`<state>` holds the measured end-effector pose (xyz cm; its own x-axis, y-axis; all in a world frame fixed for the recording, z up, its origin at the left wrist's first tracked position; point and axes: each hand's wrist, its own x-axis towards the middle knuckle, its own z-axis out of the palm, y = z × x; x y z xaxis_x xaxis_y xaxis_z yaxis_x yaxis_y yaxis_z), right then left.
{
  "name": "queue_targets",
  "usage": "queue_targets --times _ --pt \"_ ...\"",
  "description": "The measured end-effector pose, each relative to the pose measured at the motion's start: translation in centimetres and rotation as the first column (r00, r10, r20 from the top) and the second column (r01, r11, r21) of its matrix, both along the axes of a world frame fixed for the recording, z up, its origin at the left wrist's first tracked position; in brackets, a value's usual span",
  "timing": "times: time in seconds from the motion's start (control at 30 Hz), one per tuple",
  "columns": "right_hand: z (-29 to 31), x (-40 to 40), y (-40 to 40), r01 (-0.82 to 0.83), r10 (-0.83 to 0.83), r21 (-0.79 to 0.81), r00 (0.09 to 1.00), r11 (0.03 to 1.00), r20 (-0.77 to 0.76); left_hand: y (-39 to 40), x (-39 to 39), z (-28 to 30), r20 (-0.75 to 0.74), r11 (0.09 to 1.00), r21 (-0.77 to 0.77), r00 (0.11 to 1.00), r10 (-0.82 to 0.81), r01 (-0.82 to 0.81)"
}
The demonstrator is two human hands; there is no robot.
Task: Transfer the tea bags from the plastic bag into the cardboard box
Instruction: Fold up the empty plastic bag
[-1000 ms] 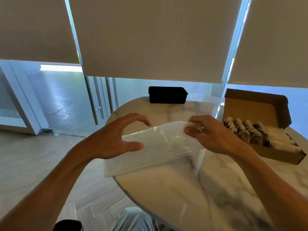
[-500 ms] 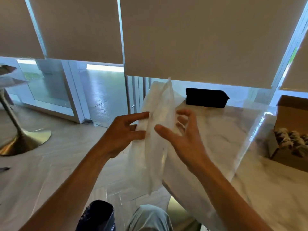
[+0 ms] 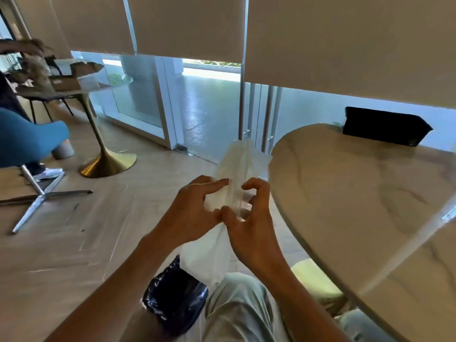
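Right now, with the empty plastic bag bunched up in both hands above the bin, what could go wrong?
1. The plastic bag is held beside the marble table, not straight over the black-lined bin; released now, the light film might drift onto the floor.
2. The left hand and right hand only pinch it loosely, so it may unfold.
3. The cardboard box is out of view, so any missed tea bags cannot be checked.

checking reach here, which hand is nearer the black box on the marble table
Right. The right hand holds the plastic bag beside the table's edge; the left hand is on the bag's far side from the black box.
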<state>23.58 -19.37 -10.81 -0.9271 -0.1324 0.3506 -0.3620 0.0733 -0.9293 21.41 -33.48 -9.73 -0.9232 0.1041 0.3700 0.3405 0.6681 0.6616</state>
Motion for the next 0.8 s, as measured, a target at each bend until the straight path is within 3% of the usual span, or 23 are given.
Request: queue_targets --times 0.1,0.17,0.27,0.33,0.43,0.53,0.63,0.73,0.8 --pt "-2.2 -0.5 -0.9 0.021 -0.008 0.173 0.997 0.985 -0.075 -2.4 1.0 -1.0 0.176 0.990 0.144 0.984 -0.018 -0.008" --pt "-3.2 -0.6 -1.3 -0.039 0.043 0.179 0.999 0.983 -0.022 -4.0 1.7 -1.7 0.315 0.946 0.322 0.946 -0.082 -0.025" --pt "-4.5 -1.2 -1.5 -0.160 0.158 -0.009 0.963 0.987 0.221 -6.0 2.5 -3.3 0.436 0.820 0.567 0.872 -0.221 -0.076" --pt "-5.3 -1.9 -1.5 -0.257 0.301 -0.160 0.857 0.953 0.419 -7.1 3.0 -4.5 0.478 0.781 0.616 0.838 -0.264 -0.105" --pt "-6.1 -2.8 -1.9 -0.328 0.431 -0.281 0.731 0.902 0.529 -8.4 3.6 -6.4 0.501 0.774 0.618 0.827 -0.256 -0.134" --pt "-7.1 -3.7 -3.5 -0.377 0.367 -0.103 0.740 0.920 0.564 -9.4 3.6 -7.7 0.514 0.851 0.498 0.848 -0.133 -0.168" --pt "-8.8 -5.1 -5.5 -0.349 0.240 0.164 0.852 0.923 0.465 -10.2 3.1 -8.9 0.431 0.949 0.211 0.894 0.124 -0.234" --pt "-10.5 -6.8 -7.2 -0.295 0.189 0.463 0.946 0.836 0.261 -11.2 1.9 -10.8 0.355 0.932 0.149 0.898 0.261 -0.330" --pt "-11.8 -7.9 -7.9 -0.294 0.234 0.563 0.956 0.772 0.178 -12.0 1.2 -12.5 0.363 0.906 0.173 0.880 0.305 -0.385"
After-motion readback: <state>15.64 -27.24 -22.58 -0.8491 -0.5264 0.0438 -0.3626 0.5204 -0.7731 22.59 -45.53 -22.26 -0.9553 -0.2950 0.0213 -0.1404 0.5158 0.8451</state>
